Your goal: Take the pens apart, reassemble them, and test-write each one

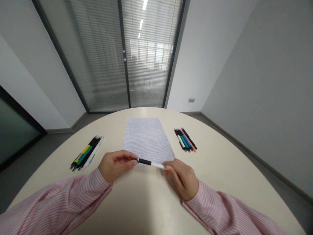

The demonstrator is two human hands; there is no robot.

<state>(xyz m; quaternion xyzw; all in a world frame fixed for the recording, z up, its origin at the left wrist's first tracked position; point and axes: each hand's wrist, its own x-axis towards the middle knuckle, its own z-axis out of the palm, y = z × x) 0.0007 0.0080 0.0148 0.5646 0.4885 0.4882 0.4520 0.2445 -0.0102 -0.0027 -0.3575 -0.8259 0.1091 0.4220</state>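
Note:
A black-and-white pen is held level between my two hands, above the near edge of a sheet of paper covered in handwriting. My left hand pinches the black end, thumb against fingers. At the white end, my right hand closes its fingers on the pen; the very tip there is hidden. Left of my left hand lies a row of pens in black, yellow, green and white. Beyond my right hand is a second row of pens in black, white, green, blue and pink.
Everything rests on a round cream table whose curved edge shows on the far side and both flanks. Behind it stands a glass partition with blinds. A grey wall rises on the right, with a small socket plate low at the back.

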